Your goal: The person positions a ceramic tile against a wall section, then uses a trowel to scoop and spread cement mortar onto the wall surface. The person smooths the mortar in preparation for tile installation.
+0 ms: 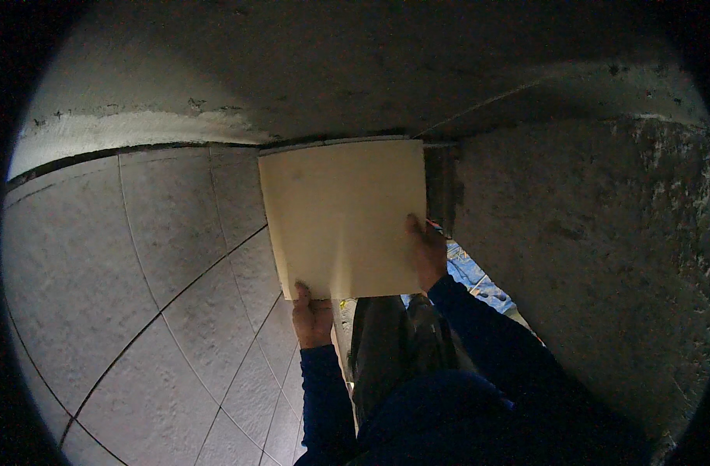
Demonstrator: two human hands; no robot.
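Note:
A square cream tile (343, 221) is held out in front of me, plain-faced. My left hand (311, 317) grips its near left corner, with the thumb on the face and the fingers underneath. On the right edge, my right hand (427, 252) has its thumb over the face and its other fingers mostly hidden behind. The far edge of the tile lies along the foot of the grey wall (339, 78); whether it touches, I cannot tell. What lies beneath the tile is hidden.
Large grey tiles (192, 295) with dark joints cover the left side. A rough bare cement surface (595, 256) rises on the right. Blue sheeting (479, 283) shows beyond my right forearm. My legs (401, 334) are just below the tile.

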